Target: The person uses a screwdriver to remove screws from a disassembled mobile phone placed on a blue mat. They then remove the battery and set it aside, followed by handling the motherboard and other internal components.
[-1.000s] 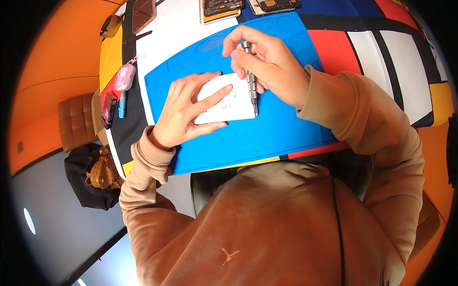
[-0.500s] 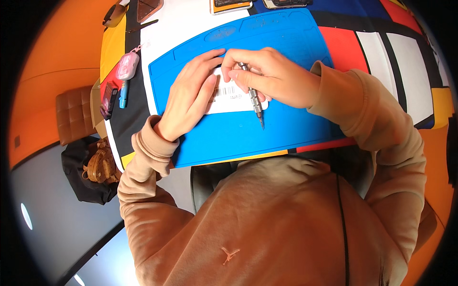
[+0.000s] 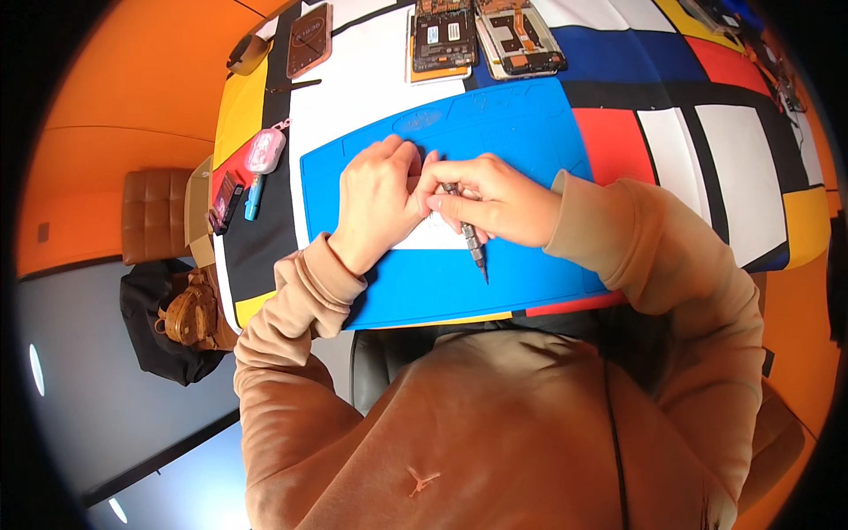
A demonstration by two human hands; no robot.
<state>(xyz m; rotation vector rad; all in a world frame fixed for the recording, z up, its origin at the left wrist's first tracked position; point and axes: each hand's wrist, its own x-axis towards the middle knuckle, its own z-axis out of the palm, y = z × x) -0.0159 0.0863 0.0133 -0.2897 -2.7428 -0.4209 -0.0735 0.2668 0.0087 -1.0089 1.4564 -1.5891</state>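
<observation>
Lower frame: we are wearing a brown sweatshirt (image 3: 495,433). Centre: we are working over a blue mat (image 3: 530,132); our right hand (image 3: 495,201) is gripping a screwdriver (image 3: 470,237), tip pointing toward the lower frame. Our left hand (image 3: 378,199) is pressing flat on a white device (image 3: 433,237), mostly hidden; both hands are touching above it. Left of the mat: a pink case (image 3: 264,151) and a blue pen (image 3: 252,198) are lying. Top centre: two opened phones (image 3: 490,35) are lying.
</observation>
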